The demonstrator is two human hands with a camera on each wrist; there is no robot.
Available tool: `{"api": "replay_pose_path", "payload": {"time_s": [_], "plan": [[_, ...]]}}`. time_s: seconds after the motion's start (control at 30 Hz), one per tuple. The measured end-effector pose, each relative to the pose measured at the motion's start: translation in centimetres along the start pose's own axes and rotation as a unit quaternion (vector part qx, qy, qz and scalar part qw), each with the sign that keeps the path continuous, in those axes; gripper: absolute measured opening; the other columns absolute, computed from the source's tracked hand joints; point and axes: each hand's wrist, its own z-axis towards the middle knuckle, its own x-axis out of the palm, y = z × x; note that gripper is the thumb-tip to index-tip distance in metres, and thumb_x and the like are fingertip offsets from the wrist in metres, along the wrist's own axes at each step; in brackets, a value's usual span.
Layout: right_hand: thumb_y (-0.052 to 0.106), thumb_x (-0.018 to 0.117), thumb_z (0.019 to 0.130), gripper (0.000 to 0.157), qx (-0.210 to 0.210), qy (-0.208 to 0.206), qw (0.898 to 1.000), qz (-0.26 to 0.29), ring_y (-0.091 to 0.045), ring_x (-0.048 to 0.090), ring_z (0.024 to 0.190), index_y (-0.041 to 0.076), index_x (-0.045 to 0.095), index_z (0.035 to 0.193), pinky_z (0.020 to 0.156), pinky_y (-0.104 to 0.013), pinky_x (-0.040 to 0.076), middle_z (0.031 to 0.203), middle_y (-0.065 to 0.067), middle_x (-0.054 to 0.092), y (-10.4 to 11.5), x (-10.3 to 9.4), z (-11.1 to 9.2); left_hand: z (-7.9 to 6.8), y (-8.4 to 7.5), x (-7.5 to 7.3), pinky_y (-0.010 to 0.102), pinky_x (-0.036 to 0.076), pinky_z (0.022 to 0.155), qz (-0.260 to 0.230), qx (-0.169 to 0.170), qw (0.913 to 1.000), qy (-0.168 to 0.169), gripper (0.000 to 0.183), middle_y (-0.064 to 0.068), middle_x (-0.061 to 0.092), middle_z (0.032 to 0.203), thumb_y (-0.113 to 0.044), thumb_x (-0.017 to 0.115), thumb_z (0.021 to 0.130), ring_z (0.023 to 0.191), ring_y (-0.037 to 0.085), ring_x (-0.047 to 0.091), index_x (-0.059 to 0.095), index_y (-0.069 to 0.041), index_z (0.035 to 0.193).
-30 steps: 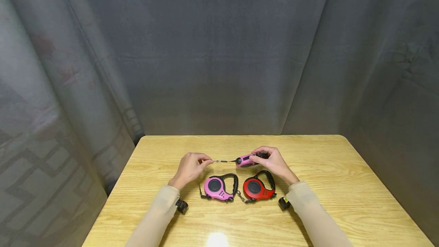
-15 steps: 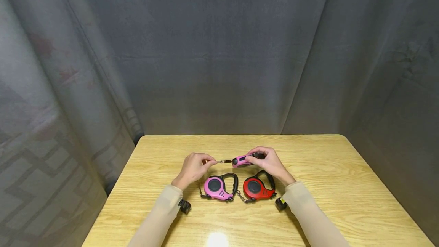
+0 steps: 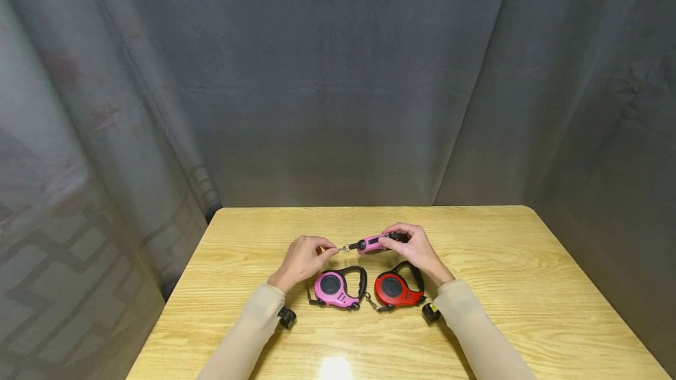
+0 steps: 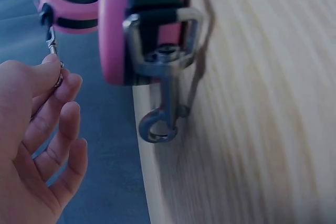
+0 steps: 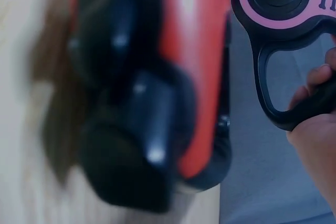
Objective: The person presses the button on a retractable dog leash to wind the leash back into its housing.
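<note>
Above the table, my right hand (image 3: 417, 254) grips the black handle of a pink retractable dog leash (image 3: 374, 244). In the right wrist view the fingers curl round that handle (image 5: 270, 103). My left hand (image 3: 303, 258) pinches the metal snap hook (image 4: 51, 43) at the leash's end between thumb and forefinger, its other fingers loosely bent. Only a short black strap (image 3: 354, 246) shows between hook and casing. A second pink retractable leash (image 3: 343, 299) lies flat in front of the hands, and a red retractable leash (image 3: 409, 296) lies to its right.
All this is on a light wooden table (image 3: 528, 286) with grey curtains (image 3: 338, 87) behind and at the sides. The lying pink leash's own snap hook (image 4: 167, 93) is large in the left wrist view. Each wrist wears a small black camera (image 3: 287, 317).
The hands have come closer together: the left moved slightly right, the right slightly left with the pink leash. The gap between casing and pinching fingers is shorter. The lying leashes have not moved.
</note>
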Motion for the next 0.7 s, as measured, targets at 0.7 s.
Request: {"api": "replay_pose_path", "payload": {"time_s": [0.7], "plan": [[-0.005, 0.085, 0.085, 0.021, -0.116, -0.031, 0.993, 0.007, -0.003, 0.061, 0.074, 0.001, 0.081, 0.104, 0.064, -0.025, 0.049, 0.094, -0.016, 0.078, 2.8, 1.4, -0.2, 3.0, -4.8, -0.4, 0.044, 0.058, 0.098, -0.177, -0.108, 0.9695, 0.13, 0.076, 0.015, 0.071, 0.14, -0.063, 0.062, 0.101, 0.115, 0.027, 0.074, 0.06, -0.004, 0.15]]}}
